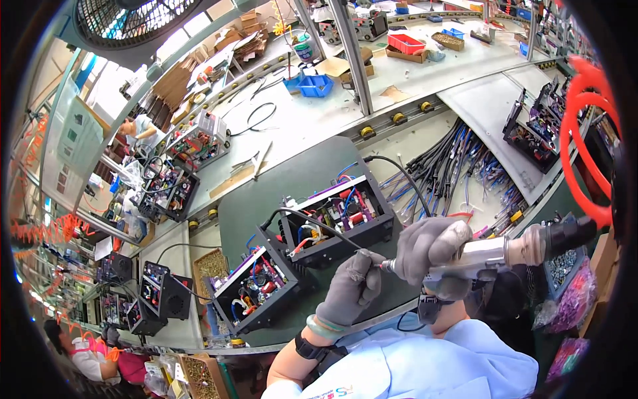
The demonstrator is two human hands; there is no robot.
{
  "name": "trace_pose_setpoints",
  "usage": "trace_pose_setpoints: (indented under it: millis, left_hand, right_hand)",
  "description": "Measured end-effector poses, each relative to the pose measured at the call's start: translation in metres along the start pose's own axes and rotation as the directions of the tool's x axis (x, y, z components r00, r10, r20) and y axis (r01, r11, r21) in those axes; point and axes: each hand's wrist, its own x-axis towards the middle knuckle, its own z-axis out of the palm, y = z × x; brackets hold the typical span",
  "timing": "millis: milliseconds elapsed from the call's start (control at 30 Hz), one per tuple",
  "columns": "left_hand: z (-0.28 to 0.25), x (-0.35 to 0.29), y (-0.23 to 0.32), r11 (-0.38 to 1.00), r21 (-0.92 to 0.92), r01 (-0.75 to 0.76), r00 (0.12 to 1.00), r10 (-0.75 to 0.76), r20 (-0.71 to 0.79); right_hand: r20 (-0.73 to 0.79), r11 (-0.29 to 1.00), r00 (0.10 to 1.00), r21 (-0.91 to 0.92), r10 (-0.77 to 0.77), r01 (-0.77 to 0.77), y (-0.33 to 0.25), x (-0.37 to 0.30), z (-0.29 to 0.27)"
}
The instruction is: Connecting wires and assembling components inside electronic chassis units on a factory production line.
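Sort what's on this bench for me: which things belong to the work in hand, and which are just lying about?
In hand:
- power screwdriver, gripped by right hand
- left hand fingers at its tip
- open black unit
- second open unit

Lying about:
- cable bundle
- blue bin
- red tray
- fan

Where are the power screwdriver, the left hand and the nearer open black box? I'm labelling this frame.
power screwdriver [478, 256]: head view, on its silver body.
left hand [353, 282]: head view, back of the grey glove.
nearer open black box [256, 282]: head view, its wired interior.

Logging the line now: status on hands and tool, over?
Right hand gripping power screwdriver. Left hand pinching its bit tip. Open black box just beyond, black cable draped across it.
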Motion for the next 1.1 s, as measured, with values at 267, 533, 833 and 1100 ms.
trace_pose_setpoints:
  millis: [267,533,833,1100]
  left_hand:
    - [-0.019,0.018,0.018,-0.513,0.854,-0.083,0.788,0.492,0.371]
    - [-0.034,0.102,0.110,-0.896,0.443,-0.035,0.590,0.339,0.733]
    - [-0.081,0.093,0.140,-0.457,0.806,0.376,0.805,0.592,-0.040]
    - [-0.082,0.063,0.092,-0.350,0.812,0.468,0.819,0.517,-0.249]
  right_hand:
    - [-0.451,0.999,0.892,-0.034,-0.042,0.030,-0.027,-0.017,0.000]
    - [-0.586,0.988,0.800,-0.143,-0.131,0.057,-0.039,-0.015,0.000]
    - [-0.573,0.964,0.798,-0.265,-0.185,0.033,-0.037,-0.019,-0.013]
    - [-0.610,0.973,0.765,0.207,0.208,-0.099,-0.007,-0.020,-0.007]
